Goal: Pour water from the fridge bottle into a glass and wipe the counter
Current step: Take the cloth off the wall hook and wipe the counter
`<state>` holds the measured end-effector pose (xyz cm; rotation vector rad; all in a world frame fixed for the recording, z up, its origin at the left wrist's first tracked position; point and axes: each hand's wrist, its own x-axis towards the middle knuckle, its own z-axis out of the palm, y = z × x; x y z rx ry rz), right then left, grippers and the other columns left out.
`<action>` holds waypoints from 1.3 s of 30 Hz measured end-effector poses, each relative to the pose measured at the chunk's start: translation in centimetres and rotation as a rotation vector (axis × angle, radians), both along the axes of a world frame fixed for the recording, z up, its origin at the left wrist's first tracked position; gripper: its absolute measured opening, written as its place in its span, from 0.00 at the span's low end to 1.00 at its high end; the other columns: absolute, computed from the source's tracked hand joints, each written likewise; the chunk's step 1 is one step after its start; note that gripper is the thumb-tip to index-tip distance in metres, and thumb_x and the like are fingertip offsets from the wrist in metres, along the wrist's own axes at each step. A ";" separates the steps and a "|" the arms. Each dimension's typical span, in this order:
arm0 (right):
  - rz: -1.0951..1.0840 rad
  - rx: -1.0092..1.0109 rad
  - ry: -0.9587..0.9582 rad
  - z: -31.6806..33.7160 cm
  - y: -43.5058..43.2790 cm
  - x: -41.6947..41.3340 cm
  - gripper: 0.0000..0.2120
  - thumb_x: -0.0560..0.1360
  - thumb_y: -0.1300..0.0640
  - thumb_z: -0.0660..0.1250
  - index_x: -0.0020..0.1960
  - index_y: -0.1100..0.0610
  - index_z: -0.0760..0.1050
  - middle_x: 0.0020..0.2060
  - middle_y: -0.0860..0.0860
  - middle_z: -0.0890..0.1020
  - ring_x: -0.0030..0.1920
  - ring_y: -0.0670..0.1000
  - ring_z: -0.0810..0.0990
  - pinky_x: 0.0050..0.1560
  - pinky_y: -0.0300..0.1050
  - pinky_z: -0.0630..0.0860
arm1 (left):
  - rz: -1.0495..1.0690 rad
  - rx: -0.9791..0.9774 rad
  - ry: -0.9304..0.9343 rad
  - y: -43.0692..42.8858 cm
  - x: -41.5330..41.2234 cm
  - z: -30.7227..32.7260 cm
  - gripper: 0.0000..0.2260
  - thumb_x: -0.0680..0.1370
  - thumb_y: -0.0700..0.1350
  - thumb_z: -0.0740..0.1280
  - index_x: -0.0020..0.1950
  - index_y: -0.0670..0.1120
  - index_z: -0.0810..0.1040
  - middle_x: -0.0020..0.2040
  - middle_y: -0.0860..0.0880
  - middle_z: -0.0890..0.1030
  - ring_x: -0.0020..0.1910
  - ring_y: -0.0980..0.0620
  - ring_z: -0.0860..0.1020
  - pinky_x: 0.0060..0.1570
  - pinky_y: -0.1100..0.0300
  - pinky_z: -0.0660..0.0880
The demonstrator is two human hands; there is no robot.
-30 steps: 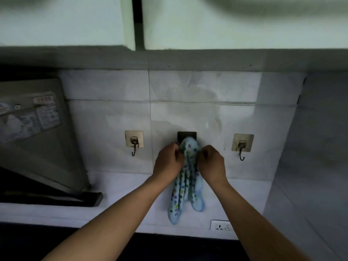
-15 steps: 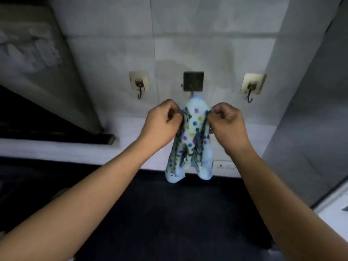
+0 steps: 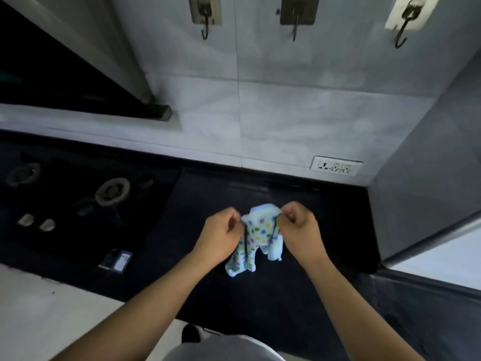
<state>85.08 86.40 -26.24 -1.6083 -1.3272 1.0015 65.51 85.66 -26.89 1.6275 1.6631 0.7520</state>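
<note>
Far left: a black glass gas hob [image 3: 78,204] with round metal burners is set into the dark polished stone counter [image 3: 260,308]. A slanted black range hood [image 3: 78,82] overhangs it. A small dark rectangular packet [image 3: 116,259] lies at the hob's front edge, well apart from both hands.

Left hand [image 3: 221,235]: fingers curled, with thumb and forefinger pinching the left upper corner of the pale blue cloth with multicoloured dots [image 3: 256,238].

Cloth: suspended between the two hands, above the bare stretch of counter to the right of the hob. The pinched top edge is short and runs from hand to hand. The long axis drops from that edge, bunched into loose folds. It cannot be told whether the lower end touches the counter. Three adhesive metal wall hooks [image 3: 296,14] sit on the white tiled wall above.

Right hand [image 3: 299,230]: fingers curled, pinching the right upper corner. Both hands sit level and just beside each other, so neither is nearer to the cloth.

Right: a white wall socket [image 3: 335,168] sits low on the tiles, beside a tall grey panel [image 3: 416,178] that closes off the counter.

Assessment: the wiping step appears about to begin. The surface to be wiped lies directly below the grip, so a straight descent should lay the hanging length flat. The folds would need spreading first. Neither bottle nor glass is in view
</note>
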 end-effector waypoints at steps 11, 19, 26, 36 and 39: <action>0.569 -0.178 -0.367 -12.5 -6.1 -3.5 0.04 0.74 0.59 0.65 0.43 0.52 0.71 0.42 0.47 0.75 0.38 0.44 0.74 0.36 0.34 0.72 | -0.133 -0.296 0.107 -5.3 -1.1 -9.5 0.08 0.77 0.42 0.69 0.39 0.52 0.75 0.38 0.58 0.80 0.38 0.62 0.78 0.41 0.71 0.75; 0.664 -0.196 -0.658 -15.7 -8.3 -4.5 0.24 0.72 0.41 0.68 0.62 0.55 0.73 0.60 0.52 0.75 0.60 0.54 0.73 0.59 0.50 0.75 | -0.196 -0.355 0.573 -6.9 -5.7 -14.5 0.21 0.76 0.55 0.67 0.67 0.49 0.70 0.64 0.46 0.74 0.64 0.43 0.73 0.61 0.48 0.73; 0.537 -0.229 -0.903 -17.2 -6.8 -7.5 0.48 0.69 0.29 0.66 0.79 0.44 0.46 0.79 0.59 0.42 0.79 0.64 0.42 0.73 0.67 0.60 | -0.108 -0.495 0.773 -8.5 -13.3 -18.0 0.45 0.72 0.71 0.66 0.81 0.54 0.50 0.82 0.41 0.49 0.81 0.38 0.47 0.74 0.34 0.53; 0.558 -0.157 -0.978 -21.0 -7.7 -16.0 0.42 0.73 0.32 0.62 0.79 0.46 0.49 0.78 0.68 0.47 0.76 0.73 0.48 0.69 0.74 0.58 | -0.244 -0.531 0.802 -8.7 -16.2 -19.1 0.46 0.73 0.74 0.58 0.81 0.57 0.39 0.82 0.42 0.37 0.81 0.38 0.37 0.74 0.29 0.49; 0.781 0.050 -0.907 -21.7 -8.0 -16.8 0.36 0.70 0.38 0.69 0.74 0.46 0.62 0.76 0.67 0.58 0.73 0.74 0.59 0.66 0.74 0.64 | -0.290 -0.537 0.837 -8.6 -16.7 -19.2 0.47 0.73 0.74 0.59 0.81 0.57 0.37 0.82 0.42 0.35 0.81 0.38 0.37 0.73 0.27 0.50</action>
